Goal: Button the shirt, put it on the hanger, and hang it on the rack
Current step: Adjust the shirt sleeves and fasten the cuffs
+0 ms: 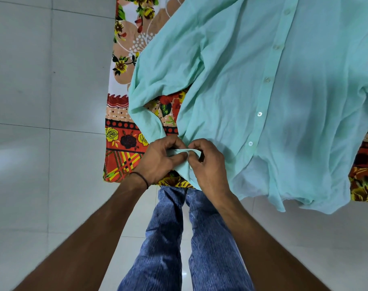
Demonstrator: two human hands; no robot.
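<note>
A bed or table draped in a bright floral-printed cloth [124, 135] in red, orange and yellow is carrying the thin, crinkled mint-green button-front shirt [231, 76], which is lying spread front-up across it, its hem spilling over the near edge above the pale tiled floor [31, 80]. The fabric is looking light, limp and soft, so it is likely to sag and slide wherever it is not supported; gripping by seams, cuffs or the placket should be holding best. The row of small pale buttons [259, 114] down the placket is appearing fastened. At the near edge, the sleeve cuff [182, 151] is being pinched between both hands: the left hand [160, 160] and right hand [208, 164] are closing thumb and fingertips tightly on the folded cuff edge, seemingly working its button, which I cannot see
</note>
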